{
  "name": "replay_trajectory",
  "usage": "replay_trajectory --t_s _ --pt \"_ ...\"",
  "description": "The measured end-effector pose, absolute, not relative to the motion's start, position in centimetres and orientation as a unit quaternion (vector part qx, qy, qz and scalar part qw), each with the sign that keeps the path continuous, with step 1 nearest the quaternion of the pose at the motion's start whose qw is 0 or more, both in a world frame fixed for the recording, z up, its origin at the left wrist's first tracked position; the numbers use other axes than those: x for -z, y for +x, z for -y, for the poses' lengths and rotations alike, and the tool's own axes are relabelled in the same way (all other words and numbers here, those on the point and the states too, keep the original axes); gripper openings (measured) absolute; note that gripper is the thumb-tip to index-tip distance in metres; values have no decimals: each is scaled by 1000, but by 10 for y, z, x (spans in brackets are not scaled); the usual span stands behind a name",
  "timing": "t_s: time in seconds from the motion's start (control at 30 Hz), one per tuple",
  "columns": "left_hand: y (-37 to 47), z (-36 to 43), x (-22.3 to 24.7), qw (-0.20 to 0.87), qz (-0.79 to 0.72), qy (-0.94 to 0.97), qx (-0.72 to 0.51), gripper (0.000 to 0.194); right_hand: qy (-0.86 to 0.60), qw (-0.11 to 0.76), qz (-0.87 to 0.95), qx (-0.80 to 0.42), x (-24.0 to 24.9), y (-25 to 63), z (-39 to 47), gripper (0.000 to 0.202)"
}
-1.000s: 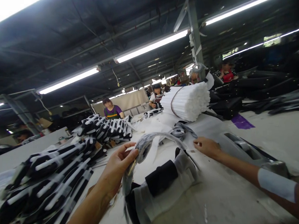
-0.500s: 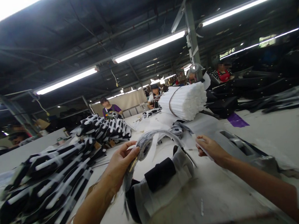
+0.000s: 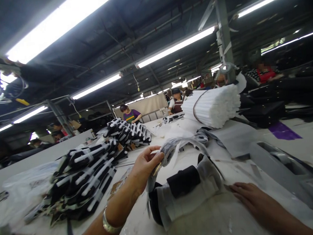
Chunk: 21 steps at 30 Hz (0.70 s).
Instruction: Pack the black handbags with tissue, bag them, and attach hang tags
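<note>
My left hand [image 3: 148,167] pinches a curved, partly clear grey strip [image 3: 181,141] between thumb and fingers. The strip arches over a bundle [image 3: 191,195] of black cloth and pale grey, sheer material lying on the table. A black patch [image 3: 183,181] covers the middle of this bundle. At the bundle's right end, my right hand [image 3: 248,198] is low over the tabletop, fingers stretched out toward it and seemingly holding nothing. Whether its fingertips touch the bundle I cannot tell.
Piles of black pieces with white strips [image 3: 84,178] lie on the left. A tied stack of white foam rods [image 3: 211,105] stands behind the bundle. A grey tape dispenser-like device [image 3: 284,168] is at right. Co-workers [image 3: 130,115] sit beyond the table [image 3: 139,221].
My right hand has come down toward the table near the bundle's end; the small pale piece in it no longer shows. My left hand keeps its hold. The view has swung left.
</note>
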<state>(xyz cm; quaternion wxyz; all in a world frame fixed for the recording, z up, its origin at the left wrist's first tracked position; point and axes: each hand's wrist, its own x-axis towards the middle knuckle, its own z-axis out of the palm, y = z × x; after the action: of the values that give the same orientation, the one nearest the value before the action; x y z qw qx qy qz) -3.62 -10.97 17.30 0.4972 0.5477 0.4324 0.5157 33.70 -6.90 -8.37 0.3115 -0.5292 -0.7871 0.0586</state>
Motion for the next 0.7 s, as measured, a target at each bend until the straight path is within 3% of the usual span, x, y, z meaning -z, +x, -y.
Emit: replay_trajectory --t_s 0.2,0.5,0.6,0.7 --pt "-36 111 -173 498 -434 548 -513 56 -569 334 746 -90 96 359 77 32" --pt "-35 110 -174 484 -441 546 -522 59 -629 203 728 -180 82 371 62 18" --pt "-39 110 -176 495 -437 549 -513 59 -614 246 724 -195 63 367 71 21" --pt "-43 109 -178 511 -431 552 -499 57 -592 351 683 -246 29 346 93 38"
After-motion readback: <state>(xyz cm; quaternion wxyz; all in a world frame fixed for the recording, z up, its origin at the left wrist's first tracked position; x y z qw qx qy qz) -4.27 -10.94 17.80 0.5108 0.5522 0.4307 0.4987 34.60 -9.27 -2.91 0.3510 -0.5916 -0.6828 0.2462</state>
